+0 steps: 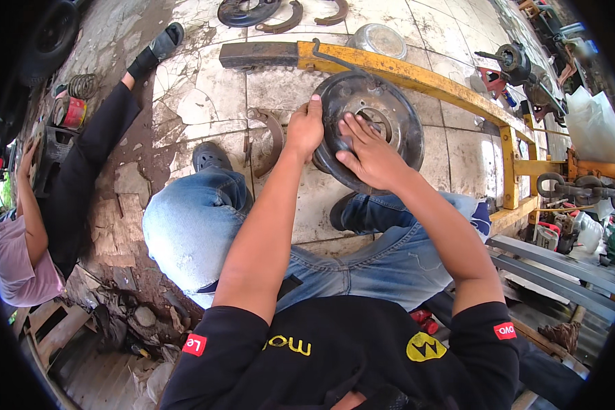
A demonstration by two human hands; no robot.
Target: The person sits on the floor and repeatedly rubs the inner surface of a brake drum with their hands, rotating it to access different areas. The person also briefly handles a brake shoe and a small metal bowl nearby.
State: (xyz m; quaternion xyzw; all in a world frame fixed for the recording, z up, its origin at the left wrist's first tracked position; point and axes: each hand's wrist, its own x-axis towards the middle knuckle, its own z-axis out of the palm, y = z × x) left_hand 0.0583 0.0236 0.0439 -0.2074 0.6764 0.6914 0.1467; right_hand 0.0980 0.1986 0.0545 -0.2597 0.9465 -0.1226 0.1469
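A black round brake backing plate [398,102] with a central hub stands tilted between my knees. My left hand [305,128] grips its left rim, thumb along the edge and fingers partly hidden behind. Across the face, near the hub opening, lies my right hand [372,154], its fingers stretched out flat. A dark bent cable or hose [335,58] rises from the plate's top edge. To the left of the plate, a rusty curved brake shoe [275,140] rests on the tiles.
Beyond the plate runs a yellow steel beam [417,78], with a round metal drum [379,41] behind it. Another black backing plate [249,10] and two brake shoes [283,19] lie farther off. At left, another person's leg [99,164] stretches across the floor beside a coil spring [83,86].
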